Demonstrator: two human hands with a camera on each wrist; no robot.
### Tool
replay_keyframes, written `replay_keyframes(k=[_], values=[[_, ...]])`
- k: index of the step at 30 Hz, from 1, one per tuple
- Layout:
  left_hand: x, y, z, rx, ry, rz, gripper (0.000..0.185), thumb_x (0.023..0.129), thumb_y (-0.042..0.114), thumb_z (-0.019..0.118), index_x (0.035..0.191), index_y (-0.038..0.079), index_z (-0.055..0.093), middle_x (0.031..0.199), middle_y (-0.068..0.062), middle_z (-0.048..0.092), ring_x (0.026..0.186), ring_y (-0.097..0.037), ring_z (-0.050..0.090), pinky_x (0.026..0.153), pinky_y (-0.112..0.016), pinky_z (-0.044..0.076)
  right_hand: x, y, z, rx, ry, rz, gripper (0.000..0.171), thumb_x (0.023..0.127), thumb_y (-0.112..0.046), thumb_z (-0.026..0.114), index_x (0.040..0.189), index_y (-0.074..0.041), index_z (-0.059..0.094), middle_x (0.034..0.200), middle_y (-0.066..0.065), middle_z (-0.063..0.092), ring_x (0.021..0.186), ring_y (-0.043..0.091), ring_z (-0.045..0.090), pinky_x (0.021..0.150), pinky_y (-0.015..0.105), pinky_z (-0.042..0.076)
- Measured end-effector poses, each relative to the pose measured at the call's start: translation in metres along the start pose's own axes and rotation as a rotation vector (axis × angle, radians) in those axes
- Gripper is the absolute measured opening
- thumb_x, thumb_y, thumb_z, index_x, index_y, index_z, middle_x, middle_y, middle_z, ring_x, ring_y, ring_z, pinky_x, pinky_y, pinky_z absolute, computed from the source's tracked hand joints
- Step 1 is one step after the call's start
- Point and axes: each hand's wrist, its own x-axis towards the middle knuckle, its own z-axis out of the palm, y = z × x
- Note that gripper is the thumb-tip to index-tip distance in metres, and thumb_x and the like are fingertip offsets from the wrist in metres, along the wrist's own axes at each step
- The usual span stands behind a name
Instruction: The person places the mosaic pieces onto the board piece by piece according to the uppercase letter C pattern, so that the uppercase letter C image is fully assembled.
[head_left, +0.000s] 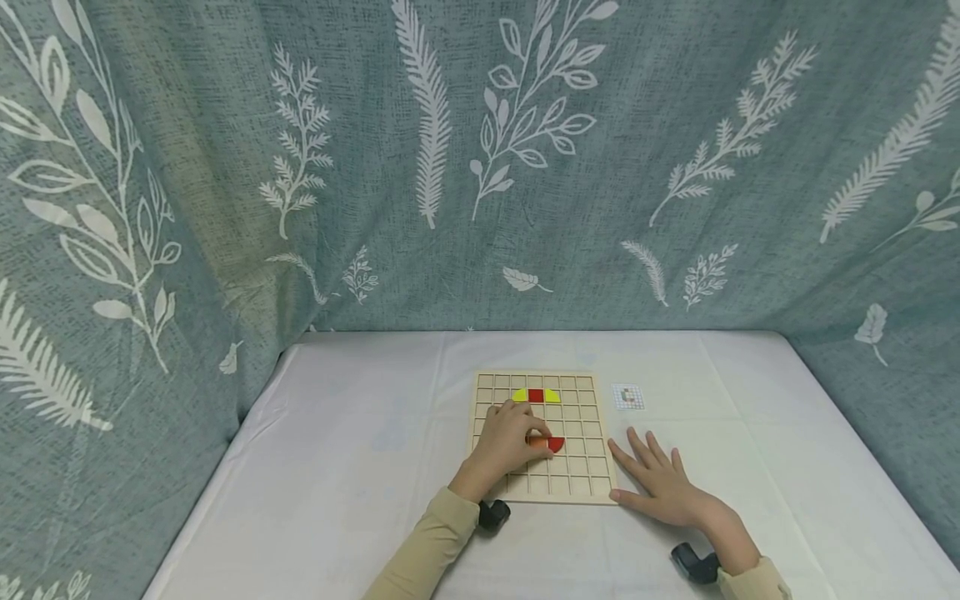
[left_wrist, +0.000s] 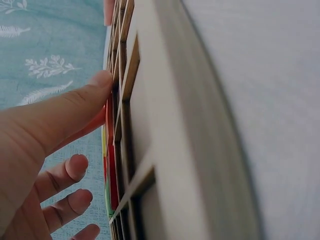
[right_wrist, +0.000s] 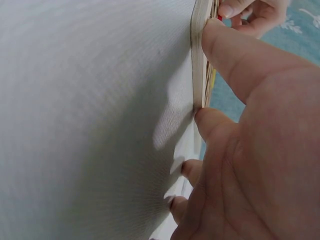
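A square wooden grid board [head_left: 592, 492] lies on the white table. My left hand [head_left: 502, 440] is over it, thumb and forefinger curled in at a red quarter-round tile [head_left: 557, 444], which they pinch at its left side. An orange tile [head_left: 537, 442] shows between these two fingers, and the hand hides the cells to its left. Farther up the board, a red square tile [head_left: 536, 396] sits between two yellow rounded tiles [head_left: 552, 396]. With fingers spread, my right hand [head_left: 663, 487] rests by the board's right edge; its thumb and forefinger touch the frame in the right wrist view.
A small printed pattern card [head_left: 627, 397] lies right of the board's upper corner. Dark wrist devices [head_left: 695, 564] sit at both cuffs. Behind the table hangs a teal curtain [head_left: 480, 275] with white leaf prints.
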Motion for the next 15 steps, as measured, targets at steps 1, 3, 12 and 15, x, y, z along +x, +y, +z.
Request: replay_keyframes(k=[1, 3, 12, 15], values=[[-0.0003, -0.0002, -0.0001, 0.001, 0.002, -0.002, 0.027, 0.071, 0.049, 0.074, 0.088, 0.028, 0.075, 0.079, 0.008, 0.054, 0.074, -0.009, 0.041, 0.075, -0.032, 0.036, -0.0001, -0.0003, -0.0002, 0.009, 0.001, -0.006, 0.076, 0.085, -0.055, 0.053, 0.146, -0.018, 0.029, 0.152, 0.024, 0.009, 0.137, 0.048, -0.003, 0.1, 0.068, -0.01], [-0.001, -0.0004, -0.0007, -0.001, 0.005, -0.003, 0.026, 0.072, 0.048, 0.074, 0.088, 0.028, 0.075, 0.078, 0.008, 0.053, 0.073, -0.008, 0.04, 0.074, -0.031, 0.036, -0.0001, -0.0003, -0.0003, 0.001, 0.0, -0.002, 0.076, 0.085, -0.057, 0.052, 0.146, -0.018, 0.028, 0.153, 0.023, 0.008, 0.138, 0.047, -0.004, 0.1, 0.068, -0.01], [-0.0056, -0.0026, -0.0038, -0.034, -0.002, 0.002, 0.024, 0.075, 0.045, 0.073, 0.09, 0.027, 0.074, 0.079, 0.008, 0.053, 0.073, -0.009, 0.04, 0.071, -0.031, 0.035, 0.0, -0.002, -0.0018, -0.014, -0.005, 0.003, 0.076, 0.085, -0.056, 0.052, 0.147, -0.018, 0.027, 0.153, 0.023, 0.008, 0.138, 0.047, -0.004, 0.101, 0.067, -0.01], [-0.0075, -0.005, -0.004, -0.048, -0.013, -0.002, 0.024, 0.075, 0.043, 0.073, 0.093, 0.027, 0.073, 0.085, 0.007, 0.057, 0.079, -0.012, 0.045, 0.074, -0.034, 0.037, -0.0007, -0.0059, -0.0046, -0.014, -0.013, 0.004, 0.076, 0.086, -0.054, 0.053, 0.146, -0.015, 0.028, 0.152, 0.024, 0.008, 0.137, 0.048, -0.003, 0.1, 0.069, -0.009]])
